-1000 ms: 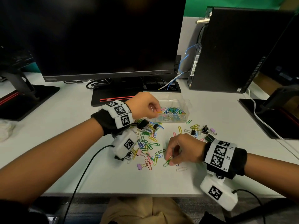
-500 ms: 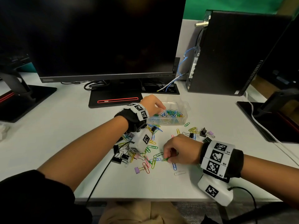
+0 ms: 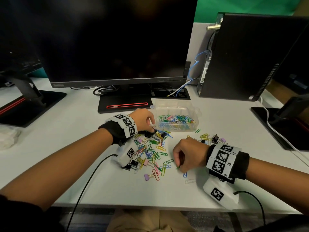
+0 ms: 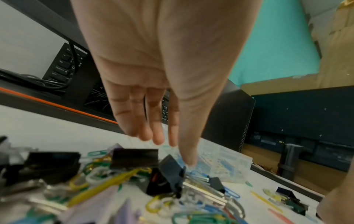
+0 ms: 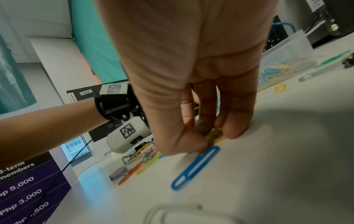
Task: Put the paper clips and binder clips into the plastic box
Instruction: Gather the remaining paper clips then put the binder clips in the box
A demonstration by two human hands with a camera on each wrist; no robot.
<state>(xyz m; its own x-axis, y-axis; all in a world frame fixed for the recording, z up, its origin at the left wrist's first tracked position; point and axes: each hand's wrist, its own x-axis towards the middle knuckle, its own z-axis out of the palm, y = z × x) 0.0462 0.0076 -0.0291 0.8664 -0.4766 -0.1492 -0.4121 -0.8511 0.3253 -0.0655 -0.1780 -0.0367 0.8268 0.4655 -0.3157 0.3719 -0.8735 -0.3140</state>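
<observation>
Many loose paper clips (image 3: 151, 153) lie between both hands.

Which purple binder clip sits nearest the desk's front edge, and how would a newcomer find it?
Start at the clear plastic box in front of the monitor, then follow the scattered clips toward the desk's front edge. The purple binder clip lies at the pile's near end, left of a red paper clip. It alone there is a purple block with wire handles.

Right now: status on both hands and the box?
Left hand open, fingers straight, reaching down at a black binder clip. Right hand pinching paper clips off the desk. Plastic box part full; many clips still loose. Nothing blocking.
</observation>
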